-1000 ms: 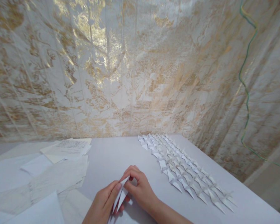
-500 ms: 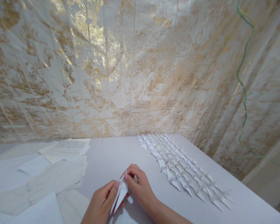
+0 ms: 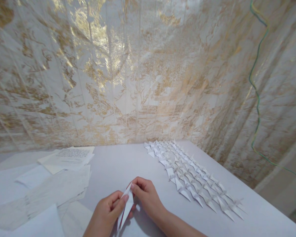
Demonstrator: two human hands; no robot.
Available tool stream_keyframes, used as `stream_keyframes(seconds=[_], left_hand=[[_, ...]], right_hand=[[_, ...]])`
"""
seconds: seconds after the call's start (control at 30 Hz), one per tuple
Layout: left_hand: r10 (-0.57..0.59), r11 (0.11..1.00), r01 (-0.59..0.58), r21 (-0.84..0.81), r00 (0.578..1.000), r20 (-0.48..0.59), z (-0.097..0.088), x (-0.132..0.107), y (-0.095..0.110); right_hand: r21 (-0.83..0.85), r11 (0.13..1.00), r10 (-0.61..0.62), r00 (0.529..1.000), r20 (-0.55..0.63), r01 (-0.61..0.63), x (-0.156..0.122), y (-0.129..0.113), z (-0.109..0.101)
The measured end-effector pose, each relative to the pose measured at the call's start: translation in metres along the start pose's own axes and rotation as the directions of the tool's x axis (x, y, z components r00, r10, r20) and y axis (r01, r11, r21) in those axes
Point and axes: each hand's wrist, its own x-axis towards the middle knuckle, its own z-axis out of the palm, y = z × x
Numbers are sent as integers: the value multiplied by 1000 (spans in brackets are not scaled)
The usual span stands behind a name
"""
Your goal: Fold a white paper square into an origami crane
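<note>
Both of my hands hold one small folded white paper piece (image 3: 126,207) just above the white table (image 3: 118,168), near its front edge. My left hand (image 3: 108,214) pinches its lower part, thumb pressed along the fold. My right hand (image 3: 145,197) pinches the pointed top between thumb and fingers. The paper stands nearly upright, narrow and pointed. To the right lie several rows of finished folded paper pieces (image 3: 192,179), running from the back wall toward the front right.
Loose white sheets (image 3: 56,187) and a printed page (image 3: 70,154) lie spread at the left. A white and gold patterned wall covering (image 3: 138,72) closes the back and right. A green wire (image 3: 258,98) hangs down at the right. The table's right edge drops off beyond the rows.
My right hand's fingers have shifted slightly left along the paper's top point. The view has drifted a little; my left hand keeps its pinch.
</note>
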Motion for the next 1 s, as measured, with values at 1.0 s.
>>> stream_keyframes(seconds=[1.0], left_hand=[[-84, 990, 96, -99, 989, 119, -1, 1, -8]], right_hand=[[-164, 986, 6, 1000, -27, -10, 11, 0, -11]])
